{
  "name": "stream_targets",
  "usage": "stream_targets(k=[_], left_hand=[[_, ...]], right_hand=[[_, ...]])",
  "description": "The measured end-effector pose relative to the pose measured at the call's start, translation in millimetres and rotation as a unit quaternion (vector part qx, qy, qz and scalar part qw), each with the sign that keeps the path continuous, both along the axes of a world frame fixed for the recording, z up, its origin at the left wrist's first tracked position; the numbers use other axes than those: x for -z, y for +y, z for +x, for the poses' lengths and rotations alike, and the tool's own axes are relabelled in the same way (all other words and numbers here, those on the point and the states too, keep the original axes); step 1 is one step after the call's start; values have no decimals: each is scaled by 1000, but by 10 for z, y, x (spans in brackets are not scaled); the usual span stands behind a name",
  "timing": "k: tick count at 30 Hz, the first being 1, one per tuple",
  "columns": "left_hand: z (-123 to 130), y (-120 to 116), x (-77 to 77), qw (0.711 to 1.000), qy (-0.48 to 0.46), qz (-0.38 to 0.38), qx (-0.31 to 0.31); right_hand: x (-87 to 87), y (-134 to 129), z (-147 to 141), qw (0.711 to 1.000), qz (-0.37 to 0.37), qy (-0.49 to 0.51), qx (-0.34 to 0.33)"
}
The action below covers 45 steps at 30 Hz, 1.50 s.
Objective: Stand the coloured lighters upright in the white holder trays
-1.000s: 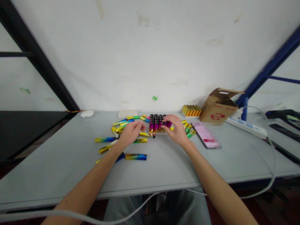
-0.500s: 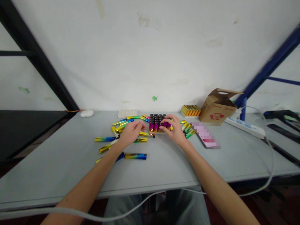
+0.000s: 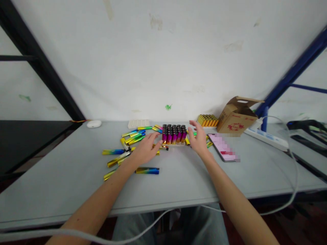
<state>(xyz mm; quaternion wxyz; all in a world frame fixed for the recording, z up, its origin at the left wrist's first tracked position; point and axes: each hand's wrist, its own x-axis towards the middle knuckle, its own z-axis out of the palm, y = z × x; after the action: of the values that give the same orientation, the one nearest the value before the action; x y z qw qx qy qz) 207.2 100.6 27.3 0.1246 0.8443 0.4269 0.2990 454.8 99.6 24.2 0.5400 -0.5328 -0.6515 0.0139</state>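
Upright shiny purple-and-gold tubes with black tops (image 3: 174,133) stand in close rows in a pale tray (image 3: 176,145) at the middle of the table. Just left of this block is my left hand (image 3: 145,148), fingers apart and fingertips close to its left side; whether they touch it I cannot tell. My right hand (image 3: 198,140) is off the right side of the block, open, with nothing in it. Gold, green and blue shiny tubes lie loose around my left hand, among them a gold-and-blue tube (image 3: 147,170) nearer me. A few more lie partly hidden behind my right hand.
Against the wall are a white tray with holes (image 3: 138,124) and a block of yellow tubes (image 3: 208,120). To the right are an opened cardboard box (image 3: 236,119), a phone (image 3: 223,148) and a power strip (image 3: 268,139). A white case (image 3: 94,124) lies far left. A white cable (image 3: 296,170) hangs in front.
My right hand has let go of the tube block and moved right, opening. My left hand has loosened its closed fingers and spread them beside the block's left side.
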Motion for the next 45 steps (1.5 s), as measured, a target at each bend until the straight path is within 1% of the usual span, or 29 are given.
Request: stream_targets(k=[3,6,8,10,13,18,20,23,24,26,29,32,34,37,39,41,43,45], left_hand=[[9,-10,36,999,35,-10,3],[2,1,69,999,53,-9,-5],[-8,19,89,998,60,-19,-11],[-17,37,101,997,60,-36,-13],[-21,51,99,997,49,-51,-15],[-3,38,56,996,45,-68,-23],[12,21,44,996,47,-69,6],[29,1,51,994,49,-61,74],[29,-1,59,993,50,-56,87],[18,4,77,993,53,-47,93],[-16,20,95,992,67,-53,91],[-46,29,91,990,77,-62,100],[-57,36,80,989,74,-80,103],[-78,94,57,989,53,-113,75],[-106,194,32,994,7,-101,40],[-135,351,-8,995,-53,-81,10],[-146,547,-60,997,-49,-57,-23],[-117,746,-106,999,-2,-27,-43]], right_hand=[[88,61,23,993,-92,73,7],[152,54,-45,983,-169,74,1],[160,17,-108,978,-199,69,-14],[145,-27,-156,975,-207,80,-32],[110,-68,-183,974,-196,90,-62],[64,-73,-173,981,-183,21,-68],[45,-73,-157,979,-189,20,-76],[22,-67,-105,974,-201,35,-103],[18,-61,-80,971,-206,41,-112],[19,-40,-23,966,-222,59,-117],[33,12,60,964,-243,73,-85],[46,72,120,968,-239,47,-55],[51,105,146,973,-229,26,-29],[61,132,174,975,-221,2,28],[66,133,185,971,-229,-31,53],[66,121,185,965,-239,-86,63],[58,99,172,957,-244,-145,63],[47,76,153,950,-245,-186,60]])
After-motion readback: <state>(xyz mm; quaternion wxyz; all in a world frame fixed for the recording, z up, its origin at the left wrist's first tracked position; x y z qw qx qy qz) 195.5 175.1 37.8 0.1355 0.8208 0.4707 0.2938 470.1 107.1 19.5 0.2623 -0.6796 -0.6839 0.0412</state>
